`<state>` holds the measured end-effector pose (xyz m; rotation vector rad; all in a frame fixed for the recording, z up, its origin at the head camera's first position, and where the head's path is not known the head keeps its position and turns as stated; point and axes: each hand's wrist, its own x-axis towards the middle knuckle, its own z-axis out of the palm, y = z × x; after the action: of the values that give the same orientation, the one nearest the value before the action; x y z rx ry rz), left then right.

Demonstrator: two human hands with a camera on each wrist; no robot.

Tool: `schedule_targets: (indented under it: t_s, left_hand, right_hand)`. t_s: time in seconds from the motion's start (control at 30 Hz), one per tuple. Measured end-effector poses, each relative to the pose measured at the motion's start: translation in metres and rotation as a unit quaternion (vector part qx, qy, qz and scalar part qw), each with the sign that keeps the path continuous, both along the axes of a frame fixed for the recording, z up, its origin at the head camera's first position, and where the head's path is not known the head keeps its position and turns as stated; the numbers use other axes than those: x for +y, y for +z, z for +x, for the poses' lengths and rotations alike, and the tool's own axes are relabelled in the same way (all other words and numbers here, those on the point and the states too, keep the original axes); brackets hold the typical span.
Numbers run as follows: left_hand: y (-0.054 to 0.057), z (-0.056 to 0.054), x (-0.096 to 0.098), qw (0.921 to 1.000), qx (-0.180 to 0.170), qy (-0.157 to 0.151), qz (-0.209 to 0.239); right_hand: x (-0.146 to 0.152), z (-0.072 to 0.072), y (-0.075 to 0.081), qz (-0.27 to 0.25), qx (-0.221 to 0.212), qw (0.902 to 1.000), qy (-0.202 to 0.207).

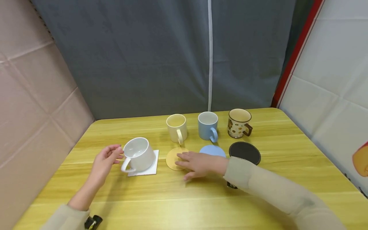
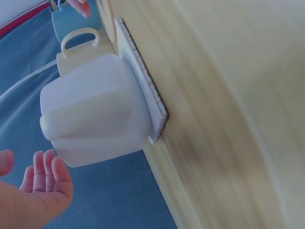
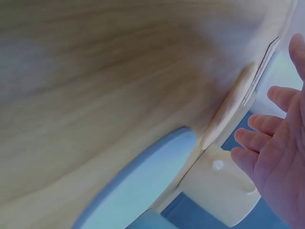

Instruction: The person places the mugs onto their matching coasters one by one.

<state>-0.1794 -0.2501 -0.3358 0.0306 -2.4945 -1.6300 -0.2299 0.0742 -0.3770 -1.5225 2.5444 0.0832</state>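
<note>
A white mug (image 1: 140, 157) stands on a white square coaster (image 1: 153, 164), its handle toward the near left. Just left of it my left hand (image 1: 107, 159) has loosely bent fingers and holds nothing; in the left wrist view a small gap seems to part the fingertips (image 2: 61, 168) from the mug (image 2: 97, 109). With fingers spread, my right hand (image 1: 199, 164) hovers above the table, its fingertips over the round yellow coaster (image 1: 172, 158). Part of the round blue coaster (image 1: 212, 150) is hidden behind that hand. Nothing is in its grasp in the right wrist view.
Behind the coasters stand a cream mug (image 1: 176, 129), a blue mug (image 1: 207, 127) and a patterned mug with a brown handle (image 1: 238, 124). A round black coaster (image 1: 244, 151) lies at the right, partly under the sleeve in view. A grey curtain (image 1: 152, 64) hangs behind the table.
</note>
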Motion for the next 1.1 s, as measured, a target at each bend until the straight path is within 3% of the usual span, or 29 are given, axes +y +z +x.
schedule_targets:
  t_s: [0.4,0.73,0.9,1.1]
  left_hand:
    - [0.020,-0.011,0.025,0.9983,0.056,0.006,0.014]
    - [0.038,-0.019,0.070,0.9980,0.031,-0.038,0.041]
    - [0.037,-0.027,0.094,0.9968,0.013,-0.063,0.047]
    - [0.022,-0.041,0.121,0.9949,-0.011,-0.088,0.050]
  right_hand:
    - [0.013,0.003,-0.001,-0.002,-0.003,1.0000,0.003]
    - [0.020,0.005,-0.004,0.028,-0.001,0.9995,-0.011]
    - [0.022,0.006,-0.005,0.031,-0.006,0.9994,-0.013]
    - [0.022,0.006,-0.007,0.031,-0.011,0.9992,-0.024]
